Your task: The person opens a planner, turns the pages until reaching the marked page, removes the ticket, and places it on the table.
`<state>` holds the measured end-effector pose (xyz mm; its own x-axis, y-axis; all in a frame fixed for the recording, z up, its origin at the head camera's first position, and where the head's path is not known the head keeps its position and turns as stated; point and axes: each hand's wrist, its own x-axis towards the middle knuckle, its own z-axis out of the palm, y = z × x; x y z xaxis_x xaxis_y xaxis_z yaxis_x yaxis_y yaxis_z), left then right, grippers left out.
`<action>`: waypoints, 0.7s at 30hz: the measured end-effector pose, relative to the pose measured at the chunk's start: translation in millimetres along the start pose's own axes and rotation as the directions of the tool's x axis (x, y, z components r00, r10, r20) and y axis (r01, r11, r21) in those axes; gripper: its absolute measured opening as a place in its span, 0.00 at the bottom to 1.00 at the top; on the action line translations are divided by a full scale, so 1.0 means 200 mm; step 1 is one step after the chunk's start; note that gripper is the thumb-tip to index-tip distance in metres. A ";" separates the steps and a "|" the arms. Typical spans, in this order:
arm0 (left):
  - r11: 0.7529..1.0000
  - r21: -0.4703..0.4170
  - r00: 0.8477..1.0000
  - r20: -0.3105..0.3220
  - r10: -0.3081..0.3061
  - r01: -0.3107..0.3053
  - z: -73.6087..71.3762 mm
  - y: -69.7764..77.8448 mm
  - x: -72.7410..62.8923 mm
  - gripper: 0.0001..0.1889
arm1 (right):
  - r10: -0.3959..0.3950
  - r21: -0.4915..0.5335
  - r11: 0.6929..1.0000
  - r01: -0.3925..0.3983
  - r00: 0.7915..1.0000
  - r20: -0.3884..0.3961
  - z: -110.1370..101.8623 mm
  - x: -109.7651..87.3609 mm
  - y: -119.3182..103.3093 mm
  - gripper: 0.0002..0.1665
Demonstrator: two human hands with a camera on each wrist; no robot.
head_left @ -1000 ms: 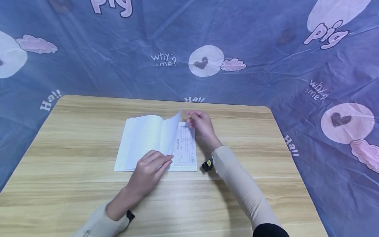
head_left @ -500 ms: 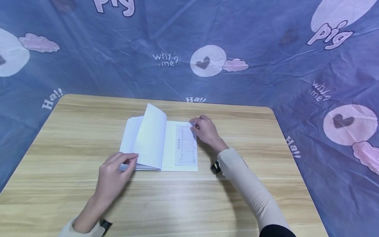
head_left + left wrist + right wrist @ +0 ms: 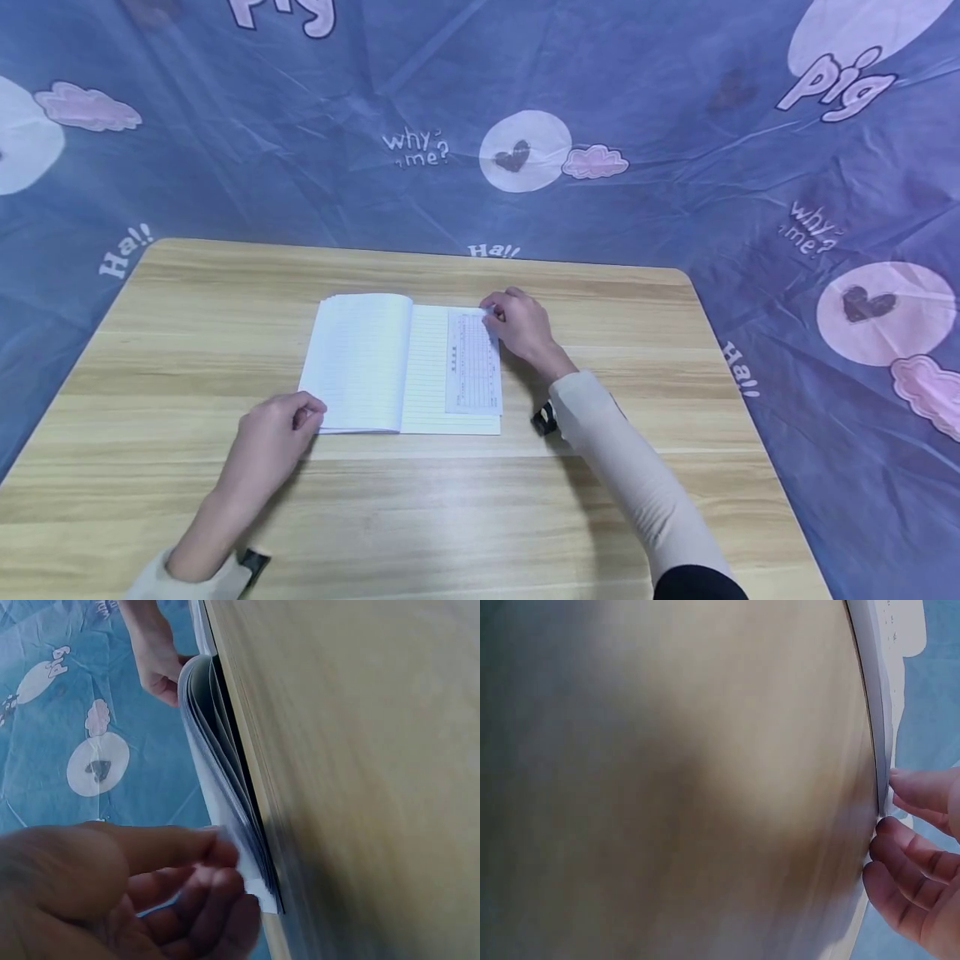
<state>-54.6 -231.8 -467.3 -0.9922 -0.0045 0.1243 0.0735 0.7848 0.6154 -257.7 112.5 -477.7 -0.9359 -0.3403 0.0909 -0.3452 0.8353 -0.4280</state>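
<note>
An open notebook [image 3: 360,362] with lined pages lies on the table, its left stack slightly raised at the fold. A printed paper slip [image 3: 472,367] with a table grid rests on the right page, along the outer edge. My right hand [image 3: 520,327] pinches the slip's top corner; in the right wrist view its thumb [image 3: 922,789] lies at the paper's edge. At the lower left corner of the notebook, my left hand [image 3: 273,437] has thumb and index finger together at the page [image 3: 217,776]. The remaining left fingers are curled loosely.
The wooden table [image 3: 480,517] extends around the notebook on all sides. Behind it and at the sides hangs a blue printed cloth [image 3: 360,192]. A black strap [image 3: 255,564] shows at the left wrist and a small black device [image 3: 545,418] at the right.
My left hand has carried a page from right to left, and it now lies flat. My right hand has come to the slip's top corner, and the slip has shifted slightly up.
</note>
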 end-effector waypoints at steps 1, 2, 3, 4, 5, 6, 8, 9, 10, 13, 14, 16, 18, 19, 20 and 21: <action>1.000 0.003 0.999 0.036 -0.020 0.020 0.00 0.00 0.00 0.02 | 0.004 0.005 1.000 -0.004 1.000 0.001 0.00 0.00 0.00 0.13; 0.999 0.005 0.997 0.063 -0.035 0.034 0.00 -0.01 0.00 0.02 | 0.007 0.010 1.000 -0.007 1.000 0.000 0.00 0.00 0.00 0.13; 0.999 0.006 0.995 0.084 -0.046 0.046 0.01 -0.01 0.01 0.02 | 0.010 0.020 1.000 -0.010 1.000 -0.001 0.01 0.00 0.00 0.13; 0.999 0.007 0.994 0.097 -0.052 0.052 0.01 -0.01 0.01 0.02 | 0.011 0.030 1.000 -0.011 1.000 -0.002 0.01 0.00 0.00 0.14; 0.998 0.008 0.993 0.107 -0.056 0.055 0.01 -0.02 0.01 0.02 | 0.011 0.040 0.999 -0.010 1.000 -0.005 0.01 -0.01 0.00 0.14; 0.998 0.008 0.991 0.117 -0.061 0.060 0.02 -0.02 0.01 0.03 | 0.010 0.052 0.999 -0.009 1.000 -0.009 0.01 -0.01 0.00 0.15; 0.998 0.013 0.989 0.134 -0.068 0.067 0.02 -0.03 0.01 0.03 | 0.009 0.080 0.997 -0.007 1.000 -0.017 0.01 -0.01 0.01 0.17; 0.997 0.020 0.987 0.143 -0.074 0.072 0.02 -0.03 0.01 0.04 | 0.009 0.091 0.996 -0.007 1.000 -0.021 0.01 -0.02 0.01 0.17; 0.997 0.030 0.985 0.151 -0.079 0.075 0.02 -0.04 0.01 0.05 | 0.009 0.100 0.995 -0.007 1.000 -0.025 0.01 -0.02 0.01 0.16; 0.995 0.057 0.981 0.172 -0.089 0.080 0.02 -0.05 0.01 0.08 | 0.023 0.149 0.989 -0.017 0.999 -0.036 -0.01 -0.04 0.03 0.10; 0.995 0.064 0.980 0.175 -0.090 0.080 0.02 -0.05 0.01 0.09 | 0.030 0.175 0.984 -0.023 0.999 -0.038 -0.02 -0.05 0.04 0.08; 0.994 0.072 0.980 0.179 -0.090 0.079 0.01 -0.07 0.00 0.10 | 0.054 0.257 0.965 -0.045 0.998 -0.024 -0.05 -0.07 0.05 0.05; 0.995 0.069 0.980 0.180 -0.088 0.077 0.01 -0.08 0.00 0.10 | 0.093 0.359 0.929 -0.088 0.996 0.004 -0.09 -0.09 0.07 0.05; 0.995 0.067 0.980 0.180 -0.088 0.077 0.00 -0.08 0.00 0.10 | 0.107 0.409 0.906 -0.108 0.994 0.025 -0.11 -0.10 0.08 0.06; 0.995 0.066 0.980 0.180 -0.088 0.077 0.00 -0.08 0.00 0.10 | 0.121 0.455 0.881 -0.131 0.991 0.051 -0.14 -0.10 0.09 0.07; 0.995 0.064 0.979 0.181 -0.089 0.078 0.00 -0.08 0.01 0.11 | 0.135 0.491 0.857 -0.156 0.988 0.079 -0.17 -0.11 0.11 0.07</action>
<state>-57.1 -244.3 -477.4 -0.9965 0.0380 -0.0741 -0.0112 0.8202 0.5720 -247.3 153.1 -458.3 -0.9656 -0.2571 -0.0387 -0.1154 0.5572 -0.8223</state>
